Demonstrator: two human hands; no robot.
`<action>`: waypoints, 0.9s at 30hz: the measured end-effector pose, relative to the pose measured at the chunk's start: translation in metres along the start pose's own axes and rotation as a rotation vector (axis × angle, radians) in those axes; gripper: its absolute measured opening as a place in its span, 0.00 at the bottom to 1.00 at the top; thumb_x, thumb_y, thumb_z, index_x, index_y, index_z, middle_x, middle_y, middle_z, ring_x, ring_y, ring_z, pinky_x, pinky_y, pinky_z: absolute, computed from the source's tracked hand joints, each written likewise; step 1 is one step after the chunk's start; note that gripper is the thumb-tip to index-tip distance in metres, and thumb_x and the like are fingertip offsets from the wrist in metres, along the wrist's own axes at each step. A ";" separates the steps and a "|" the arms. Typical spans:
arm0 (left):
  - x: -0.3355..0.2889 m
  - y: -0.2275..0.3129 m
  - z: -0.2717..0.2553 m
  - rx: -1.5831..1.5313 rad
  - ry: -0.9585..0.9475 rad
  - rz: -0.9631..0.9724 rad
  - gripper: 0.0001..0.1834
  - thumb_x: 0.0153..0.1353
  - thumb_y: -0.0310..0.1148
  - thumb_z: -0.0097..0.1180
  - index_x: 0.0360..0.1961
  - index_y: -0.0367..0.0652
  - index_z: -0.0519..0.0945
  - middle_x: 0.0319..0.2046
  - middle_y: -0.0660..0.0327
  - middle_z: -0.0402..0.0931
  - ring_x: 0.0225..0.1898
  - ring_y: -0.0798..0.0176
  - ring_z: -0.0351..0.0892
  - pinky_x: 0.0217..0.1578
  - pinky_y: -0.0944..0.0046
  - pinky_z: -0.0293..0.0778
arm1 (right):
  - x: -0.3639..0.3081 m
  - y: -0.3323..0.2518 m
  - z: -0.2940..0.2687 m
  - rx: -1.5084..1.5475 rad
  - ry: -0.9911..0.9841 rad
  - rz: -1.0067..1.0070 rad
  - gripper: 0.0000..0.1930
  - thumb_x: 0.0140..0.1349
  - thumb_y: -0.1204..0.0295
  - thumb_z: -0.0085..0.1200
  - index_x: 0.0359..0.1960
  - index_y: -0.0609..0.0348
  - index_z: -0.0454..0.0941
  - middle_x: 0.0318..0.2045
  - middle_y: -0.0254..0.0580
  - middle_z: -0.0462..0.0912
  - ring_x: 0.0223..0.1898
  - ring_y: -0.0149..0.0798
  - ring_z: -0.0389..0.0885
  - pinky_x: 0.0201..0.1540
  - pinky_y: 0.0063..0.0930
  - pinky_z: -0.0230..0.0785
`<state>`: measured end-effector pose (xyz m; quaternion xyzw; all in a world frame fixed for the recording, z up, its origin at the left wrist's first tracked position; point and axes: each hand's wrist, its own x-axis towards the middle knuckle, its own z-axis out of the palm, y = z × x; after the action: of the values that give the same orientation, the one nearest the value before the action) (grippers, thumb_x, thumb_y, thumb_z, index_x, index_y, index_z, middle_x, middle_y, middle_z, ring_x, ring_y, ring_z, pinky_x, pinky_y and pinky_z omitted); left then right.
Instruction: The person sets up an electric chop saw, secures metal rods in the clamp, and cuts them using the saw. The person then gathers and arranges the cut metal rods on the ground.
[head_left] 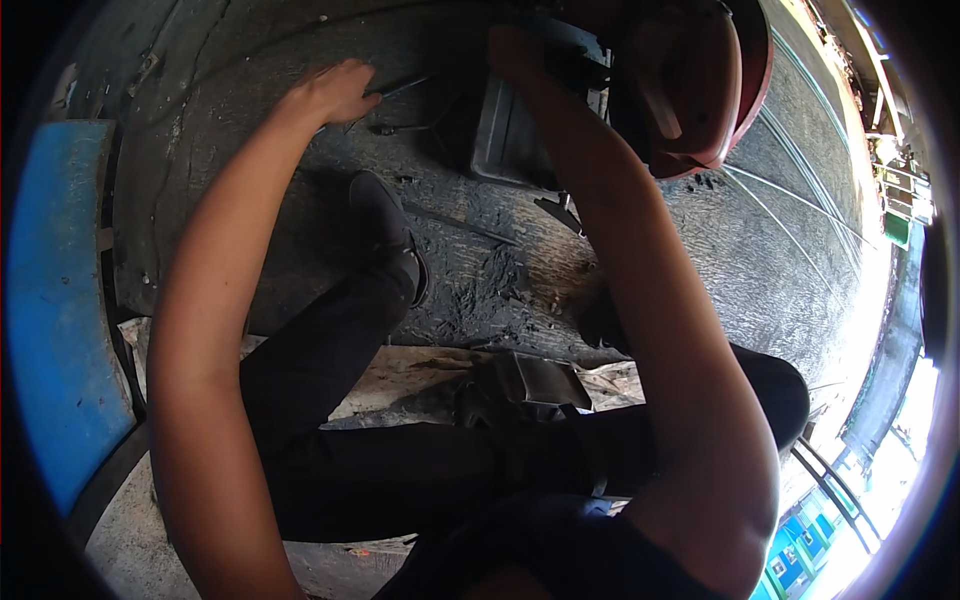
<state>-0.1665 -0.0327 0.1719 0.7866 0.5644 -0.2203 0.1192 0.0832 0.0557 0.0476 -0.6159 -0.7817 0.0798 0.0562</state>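
Near the top of the view, over a dark, stained floor (630,345), the left hand (338,92) is bent down over a thin rod (405,87), whose dark end juts out past the thumb to the right. The fingers are bunched and partly turned away, so I cannot tell whether they are clamped on it. Just below lies a dark tool (398,129) with a slim shaft, apart from the hand.

Farther right, the right hand (513,52) is at the upper left edge of a dark box (512,150). Shadow hides its fingertips; whether they are together or apart, I cannot tell. The right forearm crosses in front of the box, and a rounded red shell (700,90) stands just to the right of it.

Below the box, a small metal piece (558,212) lies beside the forearm. A flat bar (462,225) slants across the floor between that piece and the dark shoe (378,212), with black crumbs (490,275) scattered below. Nearer the person is a dark tray (545,380). A blue panel (55,300) stands at the far left.
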 end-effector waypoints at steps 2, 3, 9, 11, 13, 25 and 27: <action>0.003 0.005 -0.006 -0.003 -0.016 -0.004 0.29 0.64 0.46 0.52 0.61 0.40 0.70 0.60 0.48 0.69 0.62 0.47 0.68 0.62 0.51 0.65 | 0.004 0.004 -0.001 -0.046 0.030 -0.003 0.13 0.58 0.70 0.48 0.38 0.56 0.85 0.39 0.52 0.85 0.44 0.52 0.85 0.44 0.46 0.78; 0.003 0.006 -0.006 0.003 -0.007 0.005 0.29 0.64 0.46 0.52 0.61 0.40 0.70 0.60 0.48 0.69 0.62 0.47 0.68 0.62 0.51 0.65 | 0.004 0.003 -0.002 -0.045 0.030 -0.004 0.13 0.58 0.70 0.48 0.38 0.56 0.85 0.39 0.52 0.85 0.44 0.52 0.85 0.44 0.46 0.78; 0.001 0.002 0.004 0.013 0.156 0.056 0.22 0.64 0.46 0.53 0.50 0.39 0.76 0.53 0.49 0.74 0.56 0.47 0.74 0.57 0.50 0.71 | 0.002 0.000 0.000 -0.053 0.020 -0.019 0.12 0.59 0.70 0.49 0.38 0.56 0.85 0.39 0.52 0.85 0.44 0.53 0.84 0.45 0.46 0.78; 0.000 0.000 0.006 0.011 0.168 0.062 0.22 0.64 0.46 0.53 0.49 0.39 0.76 0.53 0.49 0.74 0.56 0.46 0.74 0.57 0.50 0.71 | -0.001 -0.001 0.001 -0.057 -0.004 -0.017 0.13 0.59 0.70 0.48 0.37 0.57 0.85 0.39 0.53 0.85 0.44 0.53 0.84 0.45 0.47 0.78; 0.002 0.003 0.002 0.010 0.169 0.069 0.22 0.64 0.46 0.53 0.49 0.39 0.76 0.52 0.48 0.74 0.56 0.46 0.74 0.56 0.50 0.71 | 0.001 0.007 0.005 -0.058 0.017 -0.027 0.12 0.58 0.71 0.48 0.37 0.58 0.85 0.38 0.54 0.85 0.43 0.54 0.84 0.45 0.47 0.78; 0.004 0.007 -0.013 -0.005 0.003 0.014 0.29 0.65 0.47 0.51 0.60 0.38 0.70 0.61 0.48 0.68 0.62 0.47 0.67 0.62 0.51 0.66 | -0.003 0.021 0.009 -0.019 0.065 -0.101 0.11 0.56 0.72 0.50 0.35 0.61 0.84 0.36 0.56 0.85 0.41 0.55 0.85 0.41 0.46 0.79; 0.002 0.008 -0.013 -0.004 0.000 0.006 0.29 0.65 0.47 0.51 0.60 0.38 0.70 0.61 0.47 0.68 0.62 0.46 0.67 0.62 0.51 0.66 | -0.005 0.019 0.008 0.010 0.087 -0.085 0.11 0.56 0.72 0.51 0.35 0.62 0.84 0.35 0.56 0.85 0.41 0.55 0.85 0.41 0.46 0.79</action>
<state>-0.1552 -0.0278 0.1816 0.7882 0.5624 -0.2186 0.1213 0.1008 0.0551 0.0364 -0.5849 -0.8035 0.0546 0.0965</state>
